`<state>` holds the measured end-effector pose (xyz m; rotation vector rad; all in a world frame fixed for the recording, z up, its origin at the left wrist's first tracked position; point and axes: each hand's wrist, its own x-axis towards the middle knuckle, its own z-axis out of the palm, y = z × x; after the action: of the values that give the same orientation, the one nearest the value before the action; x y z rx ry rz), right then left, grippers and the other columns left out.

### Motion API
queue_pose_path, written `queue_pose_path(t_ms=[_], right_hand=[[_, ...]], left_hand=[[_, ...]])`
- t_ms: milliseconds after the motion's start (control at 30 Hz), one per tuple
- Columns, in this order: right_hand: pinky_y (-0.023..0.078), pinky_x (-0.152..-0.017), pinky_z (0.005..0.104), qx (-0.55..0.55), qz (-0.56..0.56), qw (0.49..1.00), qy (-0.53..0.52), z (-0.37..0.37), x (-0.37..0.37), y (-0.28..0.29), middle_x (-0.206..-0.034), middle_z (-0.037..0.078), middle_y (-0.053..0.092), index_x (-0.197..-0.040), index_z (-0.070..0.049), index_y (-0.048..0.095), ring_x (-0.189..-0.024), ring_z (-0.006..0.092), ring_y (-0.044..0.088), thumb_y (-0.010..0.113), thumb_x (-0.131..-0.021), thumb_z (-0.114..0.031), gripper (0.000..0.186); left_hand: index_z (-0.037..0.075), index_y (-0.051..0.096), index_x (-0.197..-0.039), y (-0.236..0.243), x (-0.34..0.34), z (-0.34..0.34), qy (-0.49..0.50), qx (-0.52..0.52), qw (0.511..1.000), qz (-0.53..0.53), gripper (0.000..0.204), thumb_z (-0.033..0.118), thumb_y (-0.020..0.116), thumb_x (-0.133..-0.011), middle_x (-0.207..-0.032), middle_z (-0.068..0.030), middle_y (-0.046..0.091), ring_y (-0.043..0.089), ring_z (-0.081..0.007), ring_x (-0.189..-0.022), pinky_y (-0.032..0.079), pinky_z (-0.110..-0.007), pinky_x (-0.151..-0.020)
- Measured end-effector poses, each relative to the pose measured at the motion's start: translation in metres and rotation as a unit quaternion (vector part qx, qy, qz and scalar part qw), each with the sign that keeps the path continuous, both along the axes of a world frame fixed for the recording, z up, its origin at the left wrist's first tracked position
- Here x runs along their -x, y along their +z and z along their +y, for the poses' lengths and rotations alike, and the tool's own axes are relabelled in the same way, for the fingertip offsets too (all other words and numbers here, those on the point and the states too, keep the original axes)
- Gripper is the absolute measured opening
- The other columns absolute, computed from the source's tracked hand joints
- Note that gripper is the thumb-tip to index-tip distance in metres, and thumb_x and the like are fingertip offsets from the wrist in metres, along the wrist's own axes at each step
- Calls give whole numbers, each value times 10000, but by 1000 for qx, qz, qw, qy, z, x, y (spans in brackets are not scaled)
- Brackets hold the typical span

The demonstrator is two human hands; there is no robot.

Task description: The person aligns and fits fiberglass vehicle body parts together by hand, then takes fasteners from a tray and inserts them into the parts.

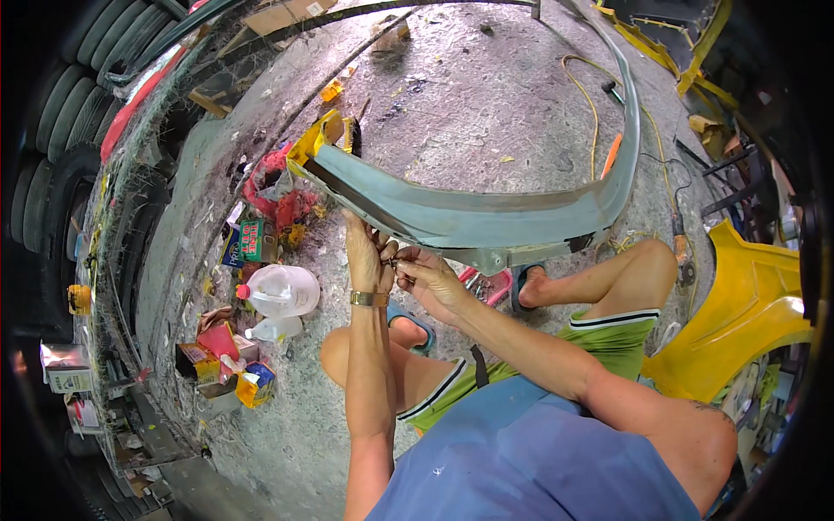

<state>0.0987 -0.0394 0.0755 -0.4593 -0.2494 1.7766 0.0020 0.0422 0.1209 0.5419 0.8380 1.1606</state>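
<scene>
A long, curved grey car bumper point(486, 219) with a yellow end lies in front of me and bends away to the right. Just under its near edge my left hand point(369, 253) is closed, wrist upright, with a gold-coloured band on it. My right hand point(427, 276) meets it there, thumb and fingers pinched together. Something small and dark seems to sit between the fingertips; its kind is too small to tell. Whether either hand touches the bumper's edge is unclear. Below the bumper, a pink-rimmed tray point(497, 288) shows partly, between my feet.
To the left stand a large clear jug point(282, 291) with a red cap, a smaller bottle point(276, 328), tins point(257, 241) and crumpled boxes point(198, 360). A yellow car panel point(738, 304) leans at right, near a corded power tool point(682, 247). Tyres point(52, 113) are stacked far left.
</scene>
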Motion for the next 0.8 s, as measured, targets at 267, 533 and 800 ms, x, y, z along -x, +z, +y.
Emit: queue_pose_path(t_ms=[267, 533, 800], right_hand=[[408, -708, 235, 67, -51, 996, -23, -1, 9, 0, -892, -41, 581, -1021, -110, 592, -786, 69, 518, 636, -888, -160, 148], [404, -566, 244, 82, -121, 988, -44, -5, 15, 8, -773, -32, 538, -949, -114, 569, -658, 73, 500, 648, -891, -230, 151], [429, -576, 246, 87, -76, 989, -93, -10, 19, 13, -758, -32, 538, -963, -109, 568, -649, 72, 505, 620, -890, -128, 92]], left_hand=[[135, 486, -971, -4, -8, -1, 54, 26, 998, 8, 413, 544, 482, -915, -703, 61, 398, 292, -25, -479, 235, -165, -374], [132, 475, -937, -4, -4, -1, 42, 23, 999, 14, 408, 540, 478, -919, -696, 62, 386, 291, -25, -478, 234, -168, -369], [134, 473, -951, 1, -9, -2, 61, 36, 997, 23, 402, 534, 481, -920, -704, 63, 373, 282, -26, -489, 238, -169, -374]])
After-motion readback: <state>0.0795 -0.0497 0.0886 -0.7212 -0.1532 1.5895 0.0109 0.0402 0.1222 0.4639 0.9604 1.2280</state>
